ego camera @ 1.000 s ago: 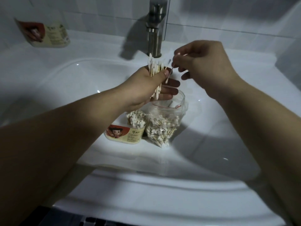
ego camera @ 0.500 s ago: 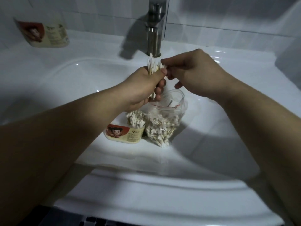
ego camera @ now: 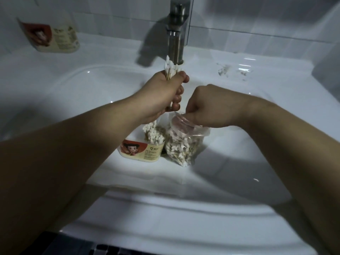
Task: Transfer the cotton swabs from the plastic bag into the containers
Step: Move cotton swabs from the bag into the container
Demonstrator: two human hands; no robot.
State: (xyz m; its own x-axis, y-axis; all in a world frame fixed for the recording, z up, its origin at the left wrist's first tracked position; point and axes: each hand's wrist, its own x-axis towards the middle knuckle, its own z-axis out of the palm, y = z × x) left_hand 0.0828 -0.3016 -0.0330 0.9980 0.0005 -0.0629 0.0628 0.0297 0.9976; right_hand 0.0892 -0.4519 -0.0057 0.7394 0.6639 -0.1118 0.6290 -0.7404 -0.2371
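Left hand: the left hand (ego camera: 165, 89) is gripping a bundle of swabs in a tight fist, the thumb lying over the curled fingers.
Bundle: the bundle (ego camera: 171, 69) is standing roughly upright in that fist. White tips are sticking out above it and a few are showing below the little finger. It is being held over the sink, just in front of the faucet.
Right hand: the right hand (ego camera: 204, 107) is reaching into the open mouth of the bag, knuckles up and fingers curled. The fingertips are showing dimly through the plastic, and it cannot be told whether they are pinching a swab or only the rim.
Bag: the bag (ego camera: 184, 146) is standing in the basin, clear plastic, its lower part packed with loose swabs lying at all angles.
Container: the container (ego camera: 141, 151) is sitting in the basin just beside the bag, on the person's left and under the left forearm. It is carrying a cream label with a cartoon face, and swabs (ego camera: 152, 133) are standing in it tips up.
Second container: a second container (ego camera: 53, 36) with the same label is standing on the ledge at the back left, well apart from both hands; its contents are not showing.
Faucet: the faucet (ego camera: 177, 34) is rising at the back centre, casting a shadow on the tiles.
Sink: the sink (ego camera: 110, 74) is showing white and glossy.
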